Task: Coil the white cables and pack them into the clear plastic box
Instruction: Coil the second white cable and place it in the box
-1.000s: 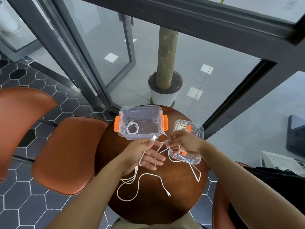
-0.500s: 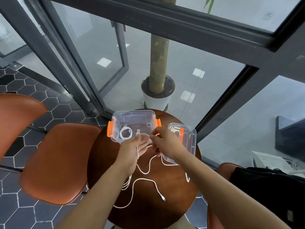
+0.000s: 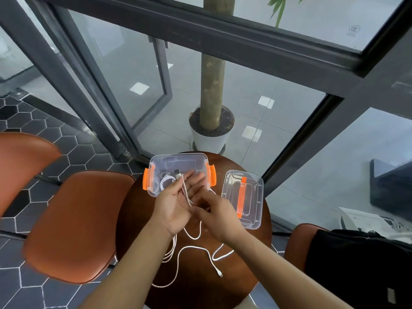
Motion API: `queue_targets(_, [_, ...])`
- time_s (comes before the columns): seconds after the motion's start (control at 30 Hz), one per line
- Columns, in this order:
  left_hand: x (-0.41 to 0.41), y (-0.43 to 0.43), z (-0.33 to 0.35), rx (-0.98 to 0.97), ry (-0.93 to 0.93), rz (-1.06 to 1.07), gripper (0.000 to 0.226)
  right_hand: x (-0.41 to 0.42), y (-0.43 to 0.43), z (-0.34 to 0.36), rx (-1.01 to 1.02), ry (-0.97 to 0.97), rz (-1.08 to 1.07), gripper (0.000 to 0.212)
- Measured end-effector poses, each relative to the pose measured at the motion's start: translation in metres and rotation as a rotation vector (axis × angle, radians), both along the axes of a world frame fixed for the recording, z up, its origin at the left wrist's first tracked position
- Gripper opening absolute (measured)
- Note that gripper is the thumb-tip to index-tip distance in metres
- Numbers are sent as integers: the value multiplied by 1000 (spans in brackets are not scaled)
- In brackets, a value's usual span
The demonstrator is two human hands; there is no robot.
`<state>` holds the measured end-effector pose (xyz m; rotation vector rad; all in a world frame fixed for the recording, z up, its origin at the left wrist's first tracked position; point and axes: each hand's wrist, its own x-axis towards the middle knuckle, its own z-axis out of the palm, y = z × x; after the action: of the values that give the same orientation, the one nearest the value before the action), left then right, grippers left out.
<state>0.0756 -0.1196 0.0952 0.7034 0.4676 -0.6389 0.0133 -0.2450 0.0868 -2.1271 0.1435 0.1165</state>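
Observation:
The clear plastic box (image 3: 196, 158) with orange latches stands open at the far side of the round table. One coiled white cable (image 3: 165, 181) lies inside it. My left hand (image 3: 178, 204) is palm up at the box's near edge, fingers spread, its thumb pinching a second white cable (image 3: 186, 195) just below its USB plug (image 3: 177, 175). That cable crosses the palm to my right hand (image 3: 215, 216), whose fingers pinch it just below the left palm. The rest of the cable (image 3: 194, 248) trails in loose loops over the table.
The box's clear lid (image 3: 253, 186) with an orange handle lies to the right on the brown table (image 3: 256, 259). Orange chairs (image 3: 73, 224) stand to the left, a black bag (image 3: 361, 264) to the right. A potted tree trunk (image 3: 210, 130) stands behind the glass.
My left hand has turned palm up with the cable laid across it. My right hand has drawn back along the cable towards me. Less loose cable lies on the table.

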Motion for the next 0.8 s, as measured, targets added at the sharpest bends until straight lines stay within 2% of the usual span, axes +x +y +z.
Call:
queue_targets(0.07, [5,5,4,-55,-18,24,35,-2,-5,-4,63,41,17,18])
queue_targets(0.23, [8,13,14,-123,-14,-29,35,-5,-33,-23,322,245,155,20])
queue_targets(0.4, [8,23,20,-131,-39,-149,37,5,-63,-33,283,440,147,25])
queue_targets(0.53, [4,23,21,62,-171,-411,37,28,-70,-21,223,461,55,25])
queue_targets(0.63, [2,22,24,242,-264,-676,37,52,-65,-4,281,432,6,33])
queue_targets(0.73, [4,21,27,474,-357,-964,36,72,-54,17,317,415,77,44])
queue_targets(0.8, [6,19,27,644,-413,-1059,32,78,-45,29,279,368,140,40])
